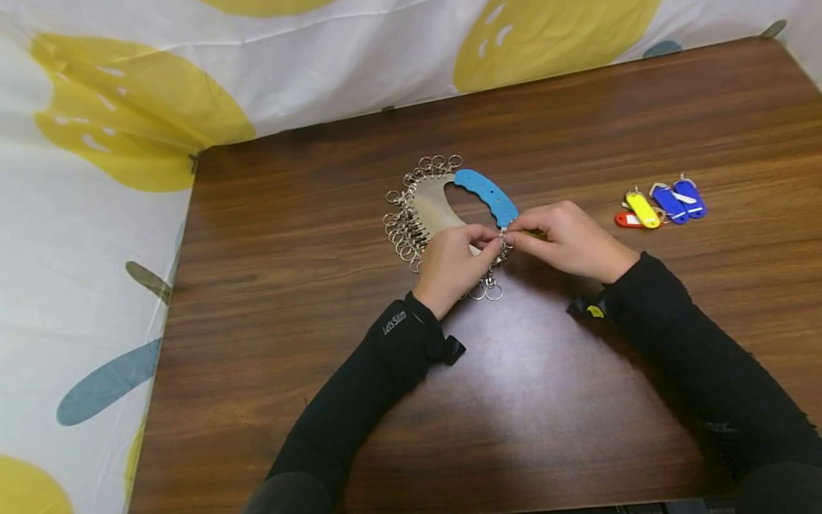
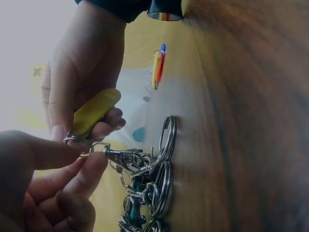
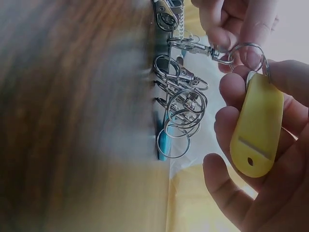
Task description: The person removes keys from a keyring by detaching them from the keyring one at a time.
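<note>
A curved metal plate [image 1: 432, 203] with a blue grip [image 1: 488, 191] lies on the table, its outer edge lined with snap hooks and split rings [image 1: 404, 246]. My left hand [image 1: 452, 260] is over its near side, pinching a split ring [image 3: 248, 45] between thumb and finger. My right hand [image 1: 568, 239] holds a yellow key tag [image 3: 258, 128], gripped between thumb and fingers at its ring end. The ring runs between the tag and the swivel end of one snap hook [image 3: 195, 47]. Fingers partly cover where they join, so I cannot tell whether it is fully threaded.
To the right on the wooden table [image 1: 289, 343] lie another yellow key tag [image 1: 642, 210], a red tag [image 1: 629, 220] and two blue tags [image 1: 671, 203]. A white cloth with yellow shapes [image 1: 359, 64] hangs behind the table and along its left side.
</note>
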Demonstrator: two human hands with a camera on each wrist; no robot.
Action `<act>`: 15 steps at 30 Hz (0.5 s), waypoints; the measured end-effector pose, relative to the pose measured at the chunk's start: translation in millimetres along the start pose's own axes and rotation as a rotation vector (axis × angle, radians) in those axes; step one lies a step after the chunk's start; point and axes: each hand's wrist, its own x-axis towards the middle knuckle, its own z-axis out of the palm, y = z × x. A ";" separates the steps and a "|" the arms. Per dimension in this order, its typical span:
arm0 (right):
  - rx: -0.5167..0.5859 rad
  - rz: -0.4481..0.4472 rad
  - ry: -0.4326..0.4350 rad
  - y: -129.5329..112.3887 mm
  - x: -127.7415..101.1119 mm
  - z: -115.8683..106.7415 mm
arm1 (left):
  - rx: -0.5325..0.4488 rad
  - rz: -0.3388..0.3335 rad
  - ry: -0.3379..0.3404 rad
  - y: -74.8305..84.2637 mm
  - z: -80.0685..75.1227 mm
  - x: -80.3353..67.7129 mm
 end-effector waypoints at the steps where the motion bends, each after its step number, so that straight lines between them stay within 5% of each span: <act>1: 0.002 0.000 0.001 0.0 0.1 0.1 | -0.001 0.007 -0.001 -0.4 0.4 0.3; 15: 0.011 0.005 0.023 -0.2 -0.1 0.0 | -0.101 0.002 -0.047 -0.7 0.9 0.5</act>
